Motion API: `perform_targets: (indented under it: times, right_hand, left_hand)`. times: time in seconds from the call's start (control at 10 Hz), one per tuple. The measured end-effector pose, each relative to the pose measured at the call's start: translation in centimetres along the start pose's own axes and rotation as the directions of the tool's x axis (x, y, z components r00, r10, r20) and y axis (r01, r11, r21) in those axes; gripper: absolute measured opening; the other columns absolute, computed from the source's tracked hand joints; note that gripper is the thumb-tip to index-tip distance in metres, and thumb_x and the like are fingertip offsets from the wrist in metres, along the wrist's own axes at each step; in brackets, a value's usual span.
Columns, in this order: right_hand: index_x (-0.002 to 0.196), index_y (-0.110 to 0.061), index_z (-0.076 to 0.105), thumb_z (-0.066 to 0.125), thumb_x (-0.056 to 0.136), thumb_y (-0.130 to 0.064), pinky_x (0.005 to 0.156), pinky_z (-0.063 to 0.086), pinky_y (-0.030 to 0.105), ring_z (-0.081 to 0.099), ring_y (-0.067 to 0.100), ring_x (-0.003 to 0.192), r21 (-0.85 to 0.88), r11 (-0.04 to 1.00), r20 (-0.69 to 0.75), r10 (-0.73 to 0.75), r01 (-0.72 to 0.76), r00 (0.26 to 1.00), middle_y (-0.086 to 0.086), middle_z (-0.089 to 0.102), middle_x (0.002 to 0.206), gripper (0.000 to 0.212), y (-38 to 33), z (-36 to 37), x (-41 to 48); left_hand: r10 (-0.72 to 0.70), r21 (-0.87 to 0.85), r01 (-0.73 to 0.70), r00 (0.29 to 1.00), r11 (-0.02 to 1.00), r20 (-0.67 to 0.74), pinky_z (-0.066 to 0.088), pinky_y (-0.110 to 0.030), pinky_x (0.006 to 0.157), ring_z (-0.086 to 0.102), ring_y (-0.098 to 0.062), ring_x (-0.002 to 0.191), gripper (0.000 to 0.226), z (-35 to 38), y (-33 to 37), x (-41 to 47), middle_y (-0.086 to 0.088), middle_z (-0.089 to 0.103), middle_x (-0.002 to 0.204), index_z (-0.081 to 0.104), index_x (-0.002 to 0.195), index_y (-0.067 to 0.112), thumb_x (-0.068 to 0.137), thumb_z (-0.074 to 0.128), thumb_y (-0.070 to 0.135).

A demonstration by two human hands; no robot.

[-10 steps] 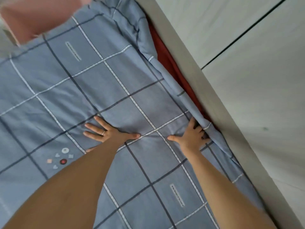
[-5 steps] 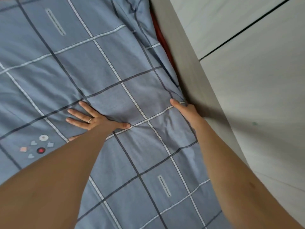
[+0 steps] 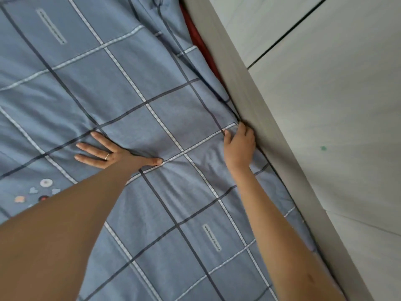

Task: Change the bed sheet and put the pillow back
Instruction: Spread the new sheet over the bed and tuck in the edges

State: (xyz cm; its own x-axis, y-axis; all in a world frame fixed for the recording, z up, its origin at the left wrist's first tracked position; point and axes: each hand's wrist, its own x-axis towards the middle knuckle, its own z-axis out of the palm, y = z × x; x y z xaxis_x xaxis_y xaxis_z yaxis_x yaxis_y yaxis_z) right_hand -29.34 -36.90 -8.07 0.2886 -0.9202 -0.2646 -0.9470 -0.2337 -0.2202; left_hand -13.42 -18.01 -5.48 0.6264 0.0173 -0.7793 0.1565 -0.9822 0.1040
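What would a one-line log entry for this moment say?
step: tucking sheet | left hand: flat on sheet | right hand: pinches sheet edge beside bed frame | pillow: not in view

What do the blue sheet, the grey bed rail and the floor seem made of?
The blue sheet: soft woven fabric, likely cotton, matte; it wrinkles. The grey bed rail: smooth, matte, rigid, maybe laminate or painted wood. The floor: large pale tiles, faint sheen, dark joint lines.
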Motion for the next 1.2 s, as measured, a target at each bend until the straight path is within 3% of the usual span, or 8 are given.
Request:
perform_targets:
  times: [0.2,0.3,0.6,0.8,0.9,1.0,1.1,1.2]
  right_hand:
    - [0.149,-0.011,0.021,0.06,0.076,-0.066,0.111,0.01,0.057,0.02,0.032,0.142,-0.078,0.973,0.0,0.216,-0.215,0.976,0.014,0.021,0.154,0.1,2.7,1.9,-6.4]
    - [0.138,-0.003,0.037,0.059,0.064,-0.077,0.103,0.03,0.05,0.04,0.039,0.127,-0.04,0.983,-0.012,0.181,-0.182,0.983,0.021,0.04,0.139,0.106,3.7,1.1,-3.6]
    - [0.145,-0.009,0.029,0.055,0.092,-0.023,0.079,0.047,0.04,0.058,0.035,0.107,-0.073,0.905,-0.105,-0.425,0.419,0.899,0.017,0.053,0.128,0.061,-8.2,-2.2,5.5]
    - [0.122,-0.005,0.048,0.054,0.093,-0.02,0.083,0.047,0.04,0.058,0.037,0.11,-0.022,0.933,0.073,-0.356,0.358,0.932,0.02,0.059,0.121,0.034,-16.8,-1.0,11.6]
    - [0.113,-0.003,0.052,0.049,0.091,-0.007,0.077,0.04,0.031,0.06,0.035,0.105,0.349,0.901,-0.073,-0.249,0.259,0.966,0.021,0.063,0.114,0.022,-17.8,-0.9,12.3]
    - [0.11,0.006,0.049,0.044,0.093,-0.001,0.068,0.032,0.022,0.059,0.031,0.102,0.504,0.804,-0.122,-0.293,0.314,0.948,0.021,0.063,0.109,0.019,-17.3,-1.2,11.3]
    - [0.128,-0.003,0.038,0.043,0.094,-0.002,0.069,0.036,0.023,0.057,0.028,0.092,0.419,0.825,0.098,-0.456,0.38,0.884,0.015,0.057,0.106,0.033,-15.6,-0.3,10.8]
    - [0.15,-0.015,0.007,0.051,0.088,0.002,0.078,0.046,0.027,0.057,0.022,0.09,0.466,0.819,0.165,-0.452,0.335,0.877,0.004,0.05,0.12,0.078,-15.4,0.5,10.5]
  left_hand:
    - [-0.013,-0.097,0.004,0.995,0.995,-0.096,-0.005,-0.064,0.109,-0.023,-0.042,0.14,0.169,0.7,0.1,-0.3,-0.015,-0.025,0.154,-0.022,0.147,0.017,0.024,0.08,0.07]
    - [-0.042,-0.065,0.038,0.998,0.997,-0.05,-0.007,-0.065,0.107,-0.027,-0.039,0.139,0.171,0.7,0.1,0.2,-0.013,-0.031,0.152,-0.027,0.145,0.02,0.023,0.082,0.068]
    - [-0.116,0.037,0.113,0.99,0.993,0.086,-0.007,-0.069,0.106,-0.039,-0.039,0.132,0.177,0.1,0.4,1.0,-0.016,-0.047,0.142,-0.043,0.135,0.02,0.02,0.083,0.068]
    - [-0.124,0.041,0.119,0.985,0.992,0.123,-0.008,-0.069,0.107,-0.043,-0.04,0.129,0.179,0.0,0.2,1.4,-0.017,-0.05,0.138,-0.05,0.128,0.019,0.017,0.081,0.07]
    - [-0.114,0.03,0.111,0.985,0.993,0.13,-0.008,-0.07,0.106,-0.044,-0.041,0.127,0.177,0.1,0.1,1.7,-0.018,-0.051,0.137,-0.054,0.119,0.019,0.017,0.081,0.071]
    - [-0.102,0.015,0.101,0.987,0.995,0.123,-0.007,-0.071,0.105,-0.045,-0.041,0.126,0.176,0.1,-0.1,1.8,-0.018,-0.053,0.135,-0.06,0.11,0.02,0.016,0.08,0.073]
    - [-0.094,-0.003,0.095,0.988,0.995,0.121,-0.004,-0.073,0.104,-0.046,-0.04,0.127,0.176,0.2,-0.2,1.9,-0.016,-0.055,0.134,-0.062,0.105,0.024,0.015,0.081,0.072]
    - [-0.104,-0.004,0.106,0.986,0.994,0.127,-0.004,-0.075,0.103,-0.046,-0.04,0.126,0.176,0.0,-0.1,1.6,-0.015,-0.056,0.133,-0.063,0.105,0.024,0.017,0.082,0.072]
